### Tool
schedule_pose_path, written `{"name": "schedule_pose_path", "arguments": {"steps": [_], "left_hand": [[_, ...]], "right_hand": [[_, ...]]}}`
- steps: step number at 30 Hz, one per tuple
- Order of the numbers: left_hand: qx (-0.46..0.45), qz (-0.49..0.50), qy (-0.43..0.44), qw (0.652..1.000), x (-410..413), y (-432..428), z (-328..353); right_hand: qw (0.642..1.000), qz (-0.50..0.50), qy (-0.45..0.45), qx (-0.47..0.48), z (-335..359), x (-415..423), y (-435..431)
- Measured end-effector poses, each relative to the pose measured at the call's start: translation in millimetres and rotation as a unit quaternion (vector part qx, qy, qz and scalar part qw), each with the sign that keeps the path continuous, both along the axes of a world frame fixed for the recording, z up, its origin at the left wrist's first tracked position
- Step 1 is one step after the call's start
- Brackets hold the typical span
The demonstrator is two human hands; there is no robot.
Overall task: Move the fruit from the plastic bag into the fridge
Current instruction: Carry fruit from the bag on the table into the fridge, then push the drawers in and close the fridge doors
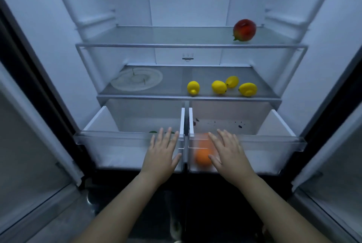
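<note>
Clear drawers (129, 144) pulled out, hands (163, 149) flat on fronts, lemons (219, 87) above

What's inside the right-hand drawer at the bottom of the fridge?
An orange fruit shows blurrily through the right drawer's clear front, with dark specks on the floor behind. The right hand covers part of it.

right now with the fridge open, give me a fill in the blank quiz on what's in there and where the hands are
1. The number of lemons on the lower shelf is ____.
2. The mango sits on the ____ shelf.
3. The orange fruit lies in the ____ drawer.
4. The left hand and right hand are flat against the fronts of the two ____.

Missing words: four; upper; right; drawers
</note>
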State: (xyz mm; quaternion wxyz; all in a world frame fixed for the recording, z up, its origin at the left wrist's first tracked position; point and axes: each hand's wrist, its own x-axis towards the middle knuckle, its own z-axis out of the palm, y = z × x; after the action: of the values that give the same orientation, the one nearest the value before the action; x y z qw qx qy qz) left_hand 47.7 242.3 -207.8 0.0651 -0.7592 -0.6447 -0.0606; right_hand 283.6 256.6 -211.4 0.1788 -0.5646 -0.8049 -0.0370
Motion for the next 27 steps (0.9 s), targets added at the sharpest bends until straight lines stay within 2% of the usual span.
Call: {"name": "schedule_pose_path", "arguments": {"steps": [4, 18, 27], "left_hand": [[0.018, -0.013, 0.008, 1.0, -2, -7, -11], [0.059, 0.008, -0.025, 0.998, 3, -4, -35], [0.139, 0.003, -0.032, 0.99, 6, 4, -53]], "right_hand": [[0.998, -0.009, -0.06, 0.008, -11, -5, -10], [0.996, -0.061, -0.067, 0.018, -26, -20, -11], [0.989, -0.097, -0.061, 0.094, -45, -29, -7]]}}
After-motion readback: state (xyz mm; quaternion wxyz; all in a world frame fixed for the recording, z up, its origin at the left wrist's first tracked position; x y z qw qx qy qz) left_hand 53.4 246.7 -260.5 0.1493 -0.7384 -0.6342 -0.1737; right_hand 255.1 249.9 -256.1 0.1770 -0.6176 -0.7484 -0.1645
